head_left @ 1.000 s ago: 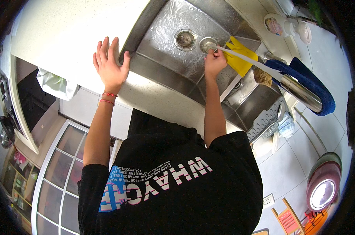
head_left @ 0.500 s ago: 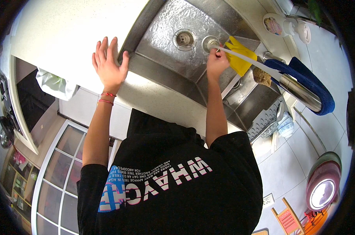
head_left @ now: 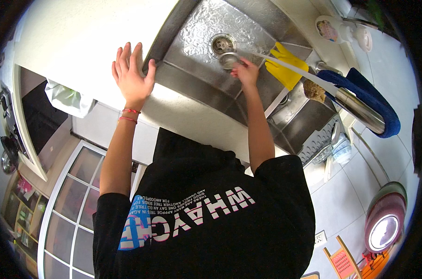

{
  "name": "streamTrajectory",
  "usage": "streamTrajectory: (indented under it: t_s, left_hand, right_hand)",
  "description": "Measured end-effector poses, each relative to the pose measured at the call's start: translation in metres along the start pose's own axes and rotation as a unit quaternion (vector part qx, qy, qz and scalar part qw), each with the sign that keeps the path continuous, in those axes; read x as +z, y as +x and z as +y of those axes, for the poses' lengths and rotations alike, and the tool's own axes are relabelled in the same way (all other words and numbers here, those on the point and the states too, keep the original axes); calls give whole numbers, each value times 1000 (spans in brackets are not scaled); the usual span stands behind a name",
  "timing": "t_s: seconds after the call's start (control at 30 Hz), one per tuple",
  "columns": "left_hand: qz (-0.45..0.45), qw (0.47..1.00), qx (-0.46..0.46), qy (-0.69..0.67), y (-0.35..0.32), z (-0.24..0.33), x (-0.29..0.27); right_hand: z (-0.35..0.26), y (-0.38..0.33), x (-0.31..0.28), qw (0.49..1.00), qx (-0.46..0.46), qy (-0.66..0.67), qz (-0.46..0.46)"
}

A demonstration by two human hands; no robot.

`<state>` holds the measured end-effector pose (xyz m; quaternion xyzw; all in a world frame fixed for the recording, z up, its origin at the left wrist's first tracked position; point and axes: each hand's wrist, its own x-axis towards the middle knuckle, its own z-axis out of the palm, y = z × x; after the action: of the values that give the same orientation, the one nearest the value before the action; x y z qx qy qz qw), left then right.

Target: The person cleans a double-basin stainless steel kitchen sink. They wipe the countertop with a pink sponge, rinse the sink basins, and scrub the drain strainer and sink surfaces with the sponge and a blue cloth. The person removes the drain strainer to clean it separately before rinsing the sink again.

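My right hand (head_left: pixel 246 73) is inside the steel sink (head_left: pixel 192 69), its fingers closed on the rim of a round metal sink strainer (head_left: pixel 228 61). The strainer, blurred a little, hangs at the near edge of the drain hole (head_left: pixel 222 43) and overlaps it in view. Water (head_left: pixel 297 70) streams from the metal faucet (head_left: pixel 360 111) toward the basin, passing right of the strainer. Flat on the pale countertop (head_left: pixel 80 32), left of the sink, rests my left hand (head_left: pixel 134 81), fingers spread and holding nothing.
A yellow rubber glove (head_left: pixel 287 67) lies over the sink's right side, near a brown sponge (head_left: pixel 314 91). Behind the faucet is a dark blue cloth (head_left: pixel 385 104). A smaller basin (head_left: pixel 299 109) and a perforated drainboard (head_left: pixel 315 142) with bowls (head_left: pixel 341 149) sit at right.
My right hand has carried the strainer left, out of the water stream and over to the drain. My left hand stays on the countertop.
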<state>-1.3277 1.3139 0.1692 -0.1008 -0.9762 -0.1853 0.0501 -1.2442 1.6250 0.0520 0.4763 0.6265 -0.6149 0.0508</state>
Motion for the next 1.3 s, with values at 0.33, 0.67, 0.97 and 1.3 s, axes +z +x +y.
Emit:
streamTrajectory:
  t_s: [0.33,0.67,0.97,1.3]
  left_hand:
    - [14,1000,-3,-14,2,0,3]
    - [0,1000,-10,-7,0,1,1]
    - [1,1000,-3,-13,0,2,-2]
    - [1,1000,0,-9,0,0,0]
  right_hand:
    - [-31,-2,109,800,-266,-538,-14]
    - [-13,4,67,912,-283,-293,54]
    - [14,28,7,970,23,207,127]
    - [19,17,-21,963,-29,243,117]
